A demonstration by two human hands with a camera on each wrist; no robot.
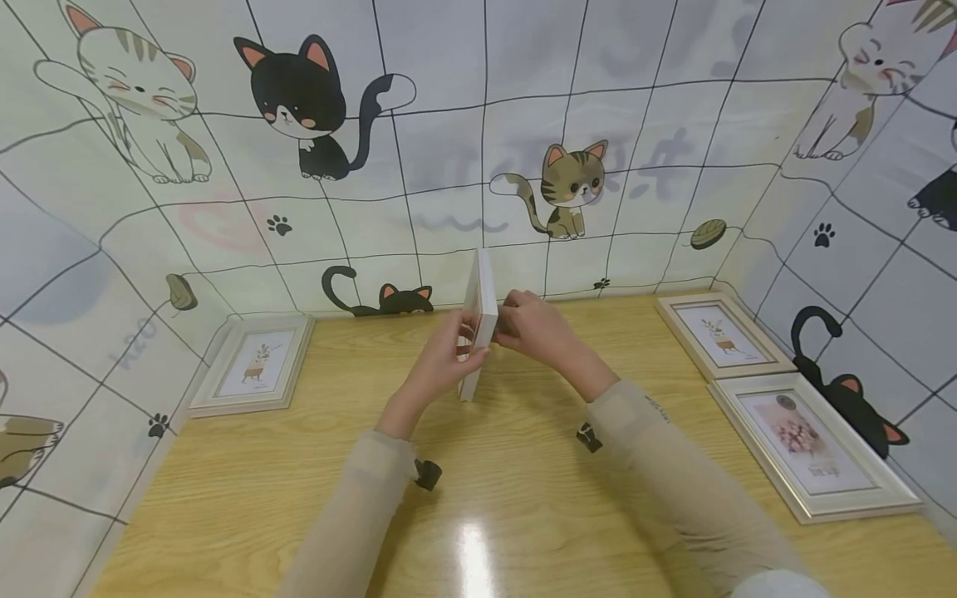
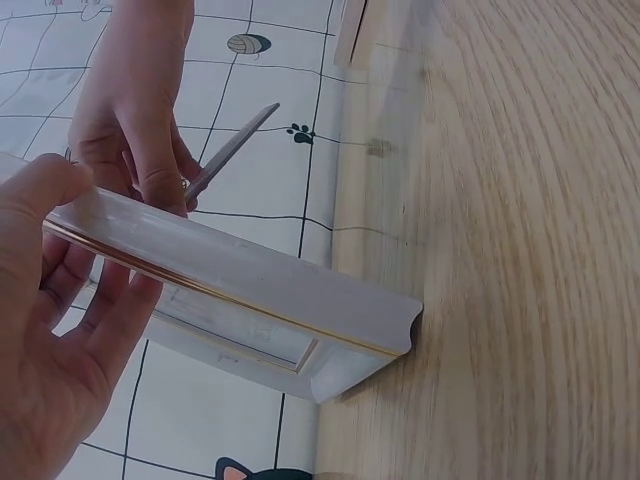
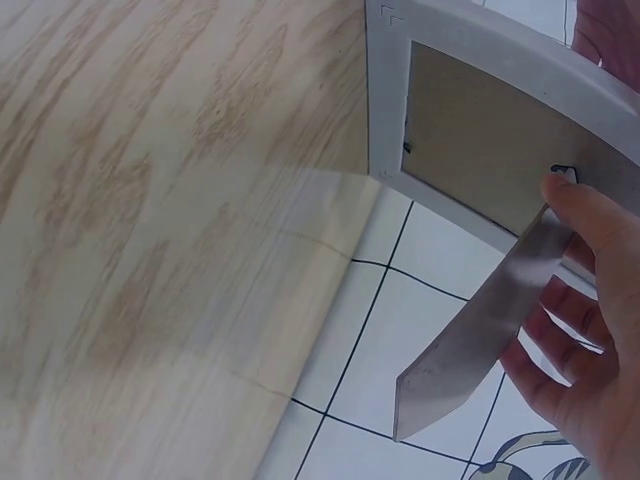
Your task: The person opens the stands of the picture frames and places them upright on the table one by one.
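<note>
A white picture frame (image 1: 486, 291) stands upright, edge-on to me, near the back of the table. My left hand (image 1: 441, 357) grips it by its side edge, thumb on one face and fingers on the other. The frame's gold-lined front (image 2: 330, 350) shows in the left wrist view, its lower corner at the table. Behind it, my right hand (image 1: 534, 328) pinches the flat grey stand leg (image 3: 470, 340) near its hinge end, between thumb and fingers. In the right wrist view this leg is swung out from the grey-brown backing board (image 3: 480, 130).
A pale picture frame (image 1: 299, 365) lies at the table's back left. At the right lie a smaller frame (image 1: 684, 303) and a larger white one (image 1: 860, 498), touching. A cat-patterned wall covering (image 1: 449, 174) encloses the wooden table (image 1: 336, 382) at the back and sides.
</note>
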